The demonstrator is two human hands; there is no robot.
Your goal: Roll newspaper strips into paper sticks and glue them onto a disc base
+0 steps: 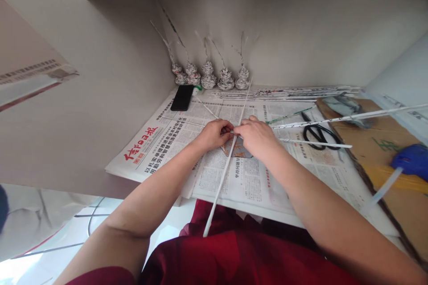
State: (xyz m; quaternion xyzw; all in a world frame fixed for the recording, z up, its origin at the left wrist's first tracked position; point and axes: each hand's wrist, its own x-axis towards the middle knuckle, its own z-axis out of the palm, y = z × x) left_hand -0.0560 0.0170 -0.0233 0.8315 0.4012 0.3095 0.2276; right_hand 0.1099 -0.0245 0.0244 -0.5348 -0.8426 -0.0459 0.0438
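Observation:
My left hand (214, 135) and my right hand (257, 136) meet over newspaper at the middle of the table. Thin rolled-paper sticks cross between them. One long white paper stick (220, 179) runs from near my body up past the fingers. Others fan out to the right, including a long paper stick (337, 118) and a shorter one (317, 144). Left thumb and fingertips pinch at the crossing; the right fingers are closed there too, partly hiding it. Beneath the hands lies a small grey piece with orange marks (236, 148).
Several woven paper gourd shapes (209, 75) line the back wall. A black phone (182, 97) rests on the newspaper (174, 142). Behind lie more paper sticks (284, 94). Black-handled scissors (321, 137), cardboard (371, 142) and a blue lump (411, 161) are on the right. A shelf overhangs above.

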